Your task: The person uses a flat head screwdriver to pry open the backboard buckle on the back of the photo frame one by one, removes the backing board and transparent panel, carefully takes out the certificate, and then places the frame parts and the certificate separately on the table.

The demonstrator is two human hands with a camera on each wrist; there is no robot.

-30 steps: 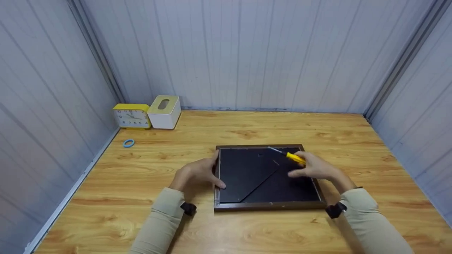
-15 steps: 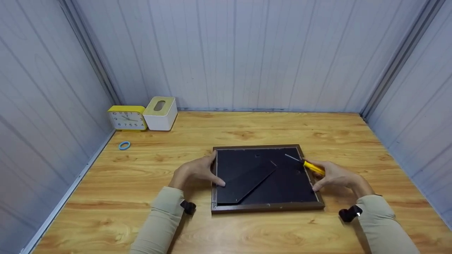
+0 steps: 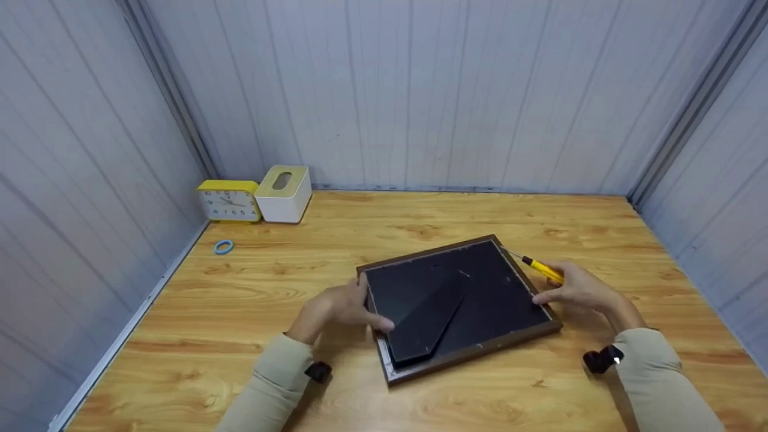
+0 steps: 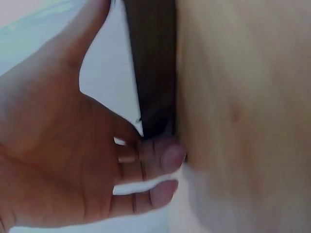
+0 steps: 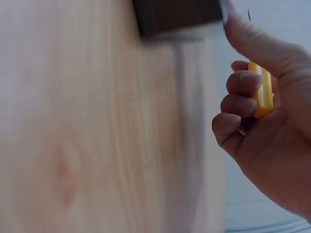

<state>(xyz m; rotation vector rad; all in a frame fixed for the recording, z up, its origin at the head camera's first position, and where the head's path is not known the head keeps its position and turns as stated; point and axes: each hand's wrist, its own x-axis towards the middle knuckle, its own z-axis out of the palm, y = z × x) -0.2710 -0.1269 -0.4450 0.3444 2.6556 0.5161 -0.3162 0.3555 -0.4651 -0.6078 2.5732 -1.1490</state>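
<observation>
A picture frame (image 3: 498, 294) lies back side up, turned at a slant on the wooden table. Its brown rim surrounds a black backing, where a black easel stand (image 3: 429, 321) shows lifted slightly. My left hand (image 3: 345, 306) grips the left side, thumb over the backing. In the left wrist view, its fingers curl at the frame's dark edge (image 4: 154, 68). My right hand (image 3: 588, 294) holds a yellow-handled screwdriver (image 3: 545, 271) in curled fingers, shaft toward the far right corner, while its thumb rests on the frame's right side. The right wrist view shows the yellow handle (image 5: 263, 90) against the fingers.
At the back left a yellow clock (image 3: 229, 201) stands beside a white tissue box (image 3: 282, 204) with a wood-toned lid. A blue ring (image 3: 223, 246) lies in front of them. Panelled walls (image 3: 384, 96) enclose the table (image 3: 480, 213) at the back and sides.
My right hand, with the screwdriver, has moved from over the backing to the frame's right side. The frame has turned anticlockwise, its near left corner coming toward me; my left hand keeps its grip.
</observation>
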